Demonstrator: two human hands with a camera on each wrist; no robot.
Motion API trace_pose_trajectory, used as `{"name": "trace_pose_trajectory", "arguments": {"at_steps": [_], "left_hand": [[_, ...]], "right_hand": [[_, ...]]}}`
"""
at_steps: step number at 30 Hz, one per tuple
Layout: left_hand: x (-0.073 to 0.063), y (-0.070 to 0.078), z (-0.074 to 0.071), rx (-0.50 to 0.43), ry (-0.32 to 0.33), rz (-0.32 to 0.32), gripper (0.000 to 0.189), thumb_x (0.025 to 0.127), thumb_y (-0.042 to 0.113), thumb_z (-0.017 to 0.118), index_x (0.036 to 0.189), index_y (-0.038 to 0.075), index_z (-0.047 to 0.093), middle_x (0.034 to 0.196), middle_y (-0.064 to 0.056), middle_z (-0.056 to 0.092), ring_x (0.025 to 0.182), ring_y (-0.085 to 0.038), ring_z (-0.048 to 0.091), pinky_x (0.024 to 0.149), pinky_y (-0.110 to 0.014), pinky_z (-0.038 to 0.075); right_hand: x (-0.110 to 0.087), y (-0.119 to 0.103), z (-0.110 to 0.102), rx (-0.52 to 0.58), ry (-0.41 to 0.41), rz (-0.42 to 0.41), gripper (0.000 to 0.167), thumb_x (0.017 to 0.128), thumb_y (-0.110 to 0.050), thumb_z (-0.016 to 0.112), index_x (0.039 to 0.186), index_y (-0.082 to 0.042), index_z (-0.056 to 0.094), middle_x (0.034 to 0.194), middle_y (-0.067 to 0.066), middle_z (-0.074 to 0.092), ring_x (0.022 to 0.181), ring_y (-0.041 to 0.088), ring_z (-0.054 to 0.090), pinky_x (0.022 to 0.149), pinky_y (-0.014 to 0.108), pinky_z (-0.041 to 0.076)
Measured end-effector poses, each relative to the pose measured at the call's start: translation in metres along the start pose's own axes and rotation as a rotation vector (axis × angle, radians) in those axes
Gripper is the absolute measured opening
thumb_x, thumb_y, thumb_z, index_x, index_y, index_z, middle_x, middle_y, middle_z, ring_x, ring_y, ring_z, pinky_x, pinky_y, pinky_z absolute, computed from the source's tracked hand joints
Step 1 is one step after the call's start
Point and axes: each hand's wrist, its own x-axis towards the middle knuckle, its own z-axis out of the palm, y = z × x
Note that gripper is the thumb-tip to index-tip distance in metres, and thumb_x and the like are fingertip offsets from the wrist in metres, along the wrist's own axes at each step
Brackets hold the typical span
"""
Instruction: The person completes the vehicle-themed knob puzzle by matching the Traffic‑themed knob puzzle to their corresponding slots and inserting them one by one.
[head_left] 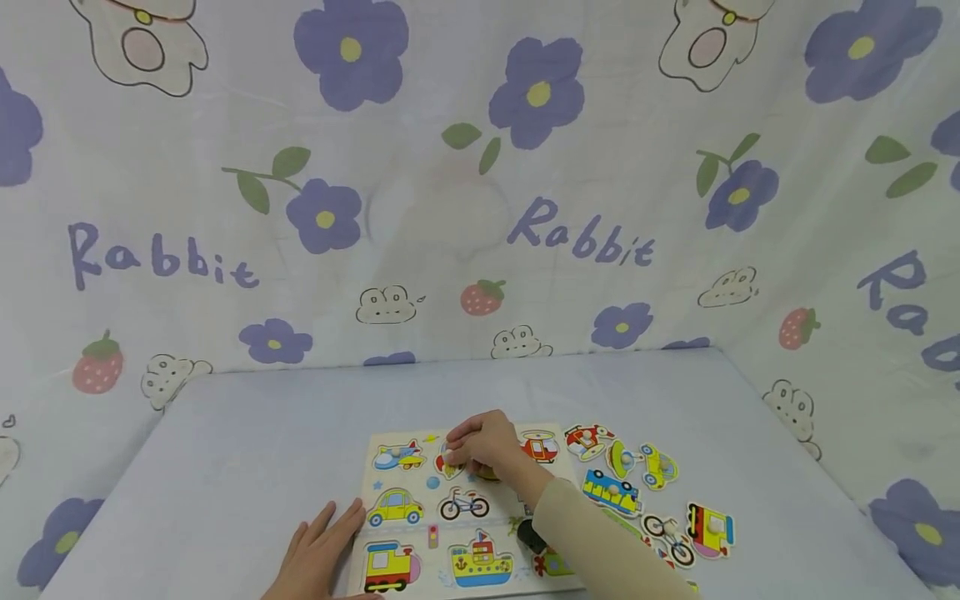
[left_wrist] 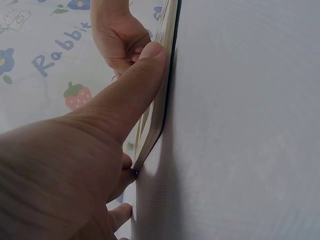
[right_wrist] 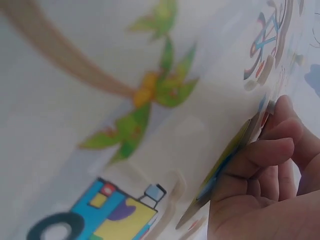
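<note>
Right hand (head_left: 483, 446) is pinching a puzzle piece (head_left: 448, 463) over the board (head_left: 435, 533); left hand (head_left: 318, 558), fingers straight, is pressing board's left edge

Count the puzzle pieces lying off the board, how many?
6, maybe more hidden by the sleeve: helicopter, green piece, yellow car, blue bus, bicycle, train, all right of the board.

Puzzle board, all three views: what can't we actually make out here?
- Head view: the piece under the right hand is mostly hidden by its fingers; its picture cannot be told.
- Head view: the sleeve covers the puzzle board's right-hand slots.
- Left wrist view: the left hand fills the frame; only the board's edge shows.
- Right wrist view: close and blurred; the piece against the fingers shows edge-on only.
</note>
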Motion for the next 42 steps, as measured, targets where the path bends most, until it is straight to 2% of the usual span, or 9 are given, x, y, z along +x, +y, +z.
{"name": "trace_pose_trajectory", "arguments": {"at_steps": [9, 14, 17, 21, 26, 31, 34, 37, 42], "left_hand": [[-0.002, 0.001, 0.000, -0.012, -0.007, -0.013, 0.112, 0.065, 0.078, 0.070, 0.146, 0.004, 0.046, 0.151, -0.009, 0.043, 0.142, -0.044, 0.021, 0.109, -0.071, 0.008], [-0.002, 0.001, 0.001, -0.008, -0.013, -0.013, 0.113, 0.065, 0.079, 0.069, 0.146, 0.004, 0.045, 0.151, -0.009, 0.042, 0.142, -0.044, 0.020, 0.110, -0.070, 0.008], [-0.003, 0.000, 0.001, -0.006, -0.006, -0.007, 0.117, 0.061, 0.079, 0.073, 0.146, 0.005, 0.045, 0.151, -0.009, 0.043, 0.142, -0.044, 0.022, 0.109, -0.070, 0.010], [-0.004, -0.001, 0.003, -0.014, -0.006, -0.005, 0.118, 0.059, 0.080, 0.073, 0.146, 0.005, 0.045, 0.151, -0.009, 0.043, 0.141, -0.044, 0.022, 0.110, -0.070, 0.011], [0.000, 0.000, 0.002, -0.037, 0.011, 0.016, 0.112, 0.063, 0.074, 0.076, 0.146, 0.004, 0.046, 0.151, -0.011, 0.042, 0.142, -0.044, 0.022, 0.111, -0.067, 0.011], [0.003, -0.001, 0.001, -0.035, 0.024, 0.040, 0.113, 0.059, 0.070, 0.081, 0.145, 0.004, 0.047, 0.151, -0.009, 0.042, 0.141, -0.043, 0.023, 0.111, -0.067, 0.013], [0.004, -0.001, 0.002, -0.032, 0.016, 0.040, 0.114, 0.059, 0.070, 0.081, 0.146, 0.004, 0.046, 0.151, -0.009, 0.042, 0.141, -0.043, 0.022, 0.111, -0.067, 0.013], [0.003, -0.003, 0.000, -0.025, 0.019, 0.048, 0.113, 0.060, 0.071, 0.081, 0.145, 0.004, 0.047, 0.151, -0.010, 0.042, 0.141, -0.044, 0.023, 0.110, -0.067, 0.014], [0.000, -0.006, -0.003, -0.015, 0.030, 0.080, 0.114, 0.061, 0.072, 0.079, 0.145, 0.002, 0.046, 0.150, -0.012, 0.043, 0.139, -0.046, 0.026, 0.108, -0.070, 0.017]], "right_hand": [[-0.003, -0.001, 0.000, -0.027, -0.012, -0.038, 0.018, 0.075, 0.000, 0.084, 0.090, -0.002, 0.074, 0.076, 0.005, 0.072, 0.044, 0.014, 0.053, 0.040, 0.021, 0.042], [-0.003, -0.002, -0.001, -0.153, -0.019, -0.159, 0.018, 0.074, -0.001, 0.086, 0.086, -0.003, 0.073, 0.073, 0.002, 0.070, 0.055, 0.014, 0.059, 0.046, 0.023, 0.049], [-0.005, -0.004, -0.007, -0.209, -0.052, -0.260, 0.016, 0.078, -0.005, 0.083, 0.091, -0.003, 0.074, 0.077, 0.001, 0.068, 0.063, 0.017, 0.062, 0.052, 0.027, 0.053], [-0.018, -0.010, -0.031, -0.155, -0.048, -0.334, 0.016, 0.085, -0.010, 0.078, 0.100, -0.006, 0.074, 0.087, 0.001, 0.069, 0.065, 0.028, 0.065, 0.056, 0.035, 0.057], [-0.036, -0.014, -0.087, -0.060, 0.046, -0.381, 0.018, 0.086, -0.014, 0.078, 0.104, -0.011, 0.076, 0.096, 0.003, 0.073, 0.060, 0.030, 0.062, 0.050, 0.032, 0.053], [-0.049, 0.002, -0.150, -0.071, 0.129, -0.349, 0.029, 0.086, -0.022, 0.079, 0.112, -0.008, 0.074, 0.097, 0.007, 0.073, 0.051, 0.023, 0.055, 0.047, 0.027, 0.048], [-0.057, 0.016, -0.175, -0.083, 0.156, -0.288, 0.034, 0.087, -0.025, 0.078, 0.114, -0.006, 0.073, 0.097, 0.009, 0.073, 0.052, 0.026, 0.055, 0.049, 0.027, 0.049], [-0.063, 0.027, -0.188, -0.052, 0.155, -0.212, 0.036, 0.087, -0.025, 0.078, 0.116, -0.005, 0.072, 0.099, 0.010, 0.073, 0.054, 0.025, 0.055, 0.050, 0.028, 0.050], [-0.068, 0.043, -0.189, 0.022, 0.121, -0.091, 0.037, 0.088, -0.018, 0.077, 0.120, -0.001, 0.070, 0.102, 0.013, 0.072, 0.052, 0.018, 0.052, 0.050, 0.027, 0.049]]}}
